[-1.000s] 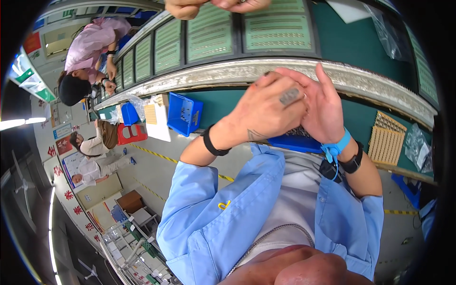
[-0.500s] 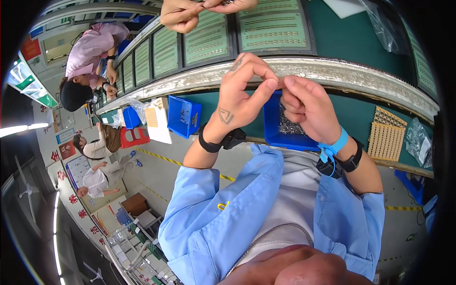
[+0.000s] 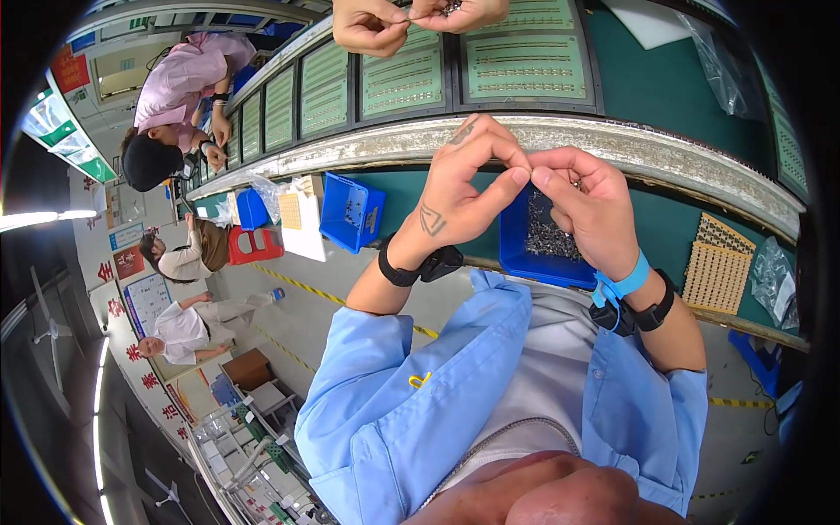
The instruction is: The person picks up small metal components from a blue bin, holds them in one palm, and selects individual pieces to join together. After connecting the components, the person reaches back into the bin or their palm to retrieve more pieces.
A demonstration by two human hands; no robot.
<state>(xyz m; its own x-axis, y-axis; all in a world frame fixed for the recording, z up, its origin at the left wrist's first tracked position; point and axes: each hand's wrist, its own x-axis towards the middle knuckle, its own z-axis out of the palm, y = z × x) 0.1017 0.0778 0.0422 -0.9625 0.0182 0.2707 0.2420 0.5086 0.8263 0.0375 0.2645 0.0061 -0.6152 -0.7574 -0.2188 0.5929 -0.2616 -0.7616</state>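
Observation:
My left hand (image 3: pixel 468 192) is closed in a pinch, thumb against index finger. Its fingertips meet those of my right hand (image 3: pixel 595 206) above the near edge of the worn metal rail (image 3: pixel 647 144). Whatever the left fingertips hold is too small to make out. Small shiny metal parts (image 3: pixel 576 185) show inside the curled fingers of my right hand. Below that hand sits a blue bin (image 3: pixel 514 249), partly covered by it, with a heap of small metal pieces (image 3: pixel 551 238) inside.
Beyond the rail, green panels (image 3: pixel 525 68) in dark frames carry rows of small parts. Another person's hands (image 3: pixel 411 22) work above them. A second blue bin (image 3: pixel 350 213) stands left; perforated tan boards (image 3: pixel 716 271) and a plastic bag (image 3: pixel 772 276) lie right. A pink-sleeved co-worker (image 3: pixel 179 83) leans in far left.
My right index finger has straightened toward the left fingertips, and the metal parts in that hand have come into view. The view has shifted slightly. The other person's hands remain over the panels.

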